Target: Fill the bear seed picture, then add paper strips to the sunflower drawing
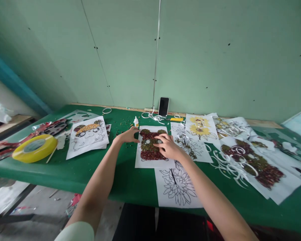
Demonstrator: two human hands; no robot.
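A white sheet [154,164] lies on the green table, bearing an animal-shaped picture [153,154] covered in dark red and green dried bits, with two pale round spots. My left hand [130,135] is at the sheet's upper left edge, thumb and fingers apart, holding nothing I can see. My right hand [167,146] rests over the right side of the picture with its fingers spread and the fingertips on the bits. Just behind my left hand stands a small white bottle [136,122]. Loose bits are scattered around the bottle.
Left are a yellow tape roll [35,148] and a partly covered hamster drawing [89,137]. A phone [163,106] leans on the wall beside a yellow cutter [177,119]. Flower sheets [178,187], white paper strips [227,167] and another covered picture [266,170] lie right.
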